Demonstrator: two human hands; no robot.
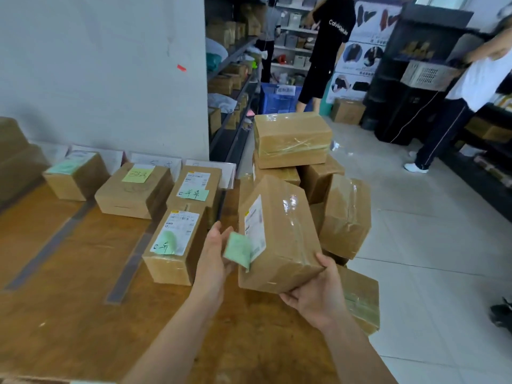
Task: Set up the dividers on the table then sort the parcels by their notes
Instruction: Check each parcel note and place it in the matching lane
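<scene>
Indoors, wooden table [69,273] against white wall [97,79]; right hand [315,296] grips parcel [282,239], left hand [213,253] flat-fingered beside it.

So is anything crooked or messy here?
Yes. The green note on the parcel held by the right hand hangs off the box's edge, partly lifted, not stuck flat like the one on the nearest sorted parcel. Behind, the pile of parcels is jumbled, with boxes tilted different ways.

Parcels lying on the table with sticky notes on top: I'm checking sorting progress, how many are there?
4: far-left parcel, yellow-note parcel, green-note parcel right of it, nearest parcel. The blurred cardboard at the left edge may be more.
</scene>
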